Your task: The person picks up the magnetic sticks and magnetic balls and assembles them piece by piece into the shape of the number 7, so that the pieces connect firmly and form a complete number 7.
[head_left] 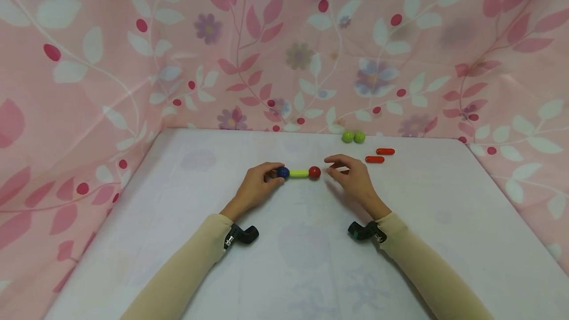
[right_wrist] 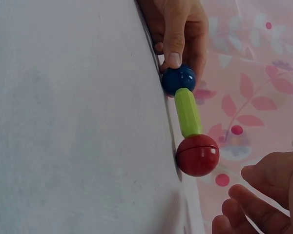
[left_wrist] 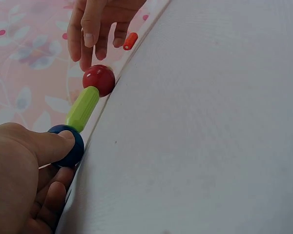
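Observation:
My left hand (head_left: 260, 181) pinches a dark blue ball (head_left: 283, 173) between thumb and fingers. From that ball a yellow-green rod (head_left: 299, 173) runs right to a red ball (head_left: 314, 173), the three joined in a straight dumbbell shape. In the right wrist view the red ball (right_wrist: 198, 155) shows a seam line round it and touches the end of the green rod (right_wrist: 188, 112). My right hand (head_left: 353, 177) is just right of the red ball, apart from it, with its fingers loosely bent and nothing between them.
Two light green balls (head_left: 353, 136) sit side by side at the table's back edge. Two red rods (head_left: 380, 155) lie beyond my right hand. The white tabletop (head_left: 284, 270) ends at a pink floral cloth (head_left: 266, 53). Each wrist wears a black camera mount (head_left: 244, 234).

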Available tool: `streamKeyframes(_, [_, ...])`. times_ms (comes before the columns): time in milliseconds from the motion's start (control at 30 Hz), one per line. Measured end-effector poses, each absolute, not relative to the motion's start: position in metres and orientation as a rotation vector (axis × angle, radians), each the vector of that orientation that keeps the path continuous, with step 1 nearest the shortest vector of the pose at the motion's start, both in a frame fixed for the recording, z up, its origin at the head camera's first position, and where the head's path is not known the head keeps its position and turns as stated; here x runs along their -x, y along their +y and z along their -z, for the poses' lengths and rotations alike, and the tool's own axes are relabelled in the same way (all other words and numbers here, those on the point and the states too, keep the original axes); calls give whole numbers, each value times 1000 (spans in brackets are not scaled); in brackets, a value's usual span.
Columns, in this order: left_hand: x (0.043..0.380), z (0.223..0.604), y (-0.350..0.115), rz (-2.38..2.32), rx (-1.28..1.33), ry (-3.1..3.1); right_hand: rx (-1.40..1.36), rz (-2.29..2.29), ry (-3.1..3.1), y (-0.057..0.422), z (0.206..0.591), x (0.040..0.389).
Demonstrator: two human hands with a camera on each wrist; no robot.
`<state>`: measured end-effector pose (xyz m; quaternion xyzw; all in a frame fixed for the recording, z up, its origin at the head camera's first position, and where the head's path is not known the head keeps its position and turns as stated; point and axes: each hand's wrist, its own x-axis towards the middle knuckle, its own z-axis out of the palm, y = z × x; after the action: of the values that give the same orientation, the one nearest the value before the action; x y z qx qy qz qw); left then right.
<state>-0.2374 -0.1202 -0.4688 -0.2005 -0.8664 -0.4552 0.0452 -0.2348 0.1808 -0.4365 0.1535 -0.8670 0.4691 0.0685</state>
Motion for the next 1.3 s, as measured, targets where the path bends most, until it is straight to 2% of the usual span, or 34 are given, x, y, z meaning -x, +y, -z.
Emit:
streamKeyframes(400, [237, 469, -120, 1389, 595, -2647, -340, -1343, -2598, 214, 428, 239])
streamKeyframes(1067, [236, 468, -120, 1381, 603, -2648, -349, -1100, -2533, 264, 426, 248])
streamKeyframes(1300, [237, 470, -121, 1389, 621, -2624, -243, -1065, -2613, 277, 427, 251])
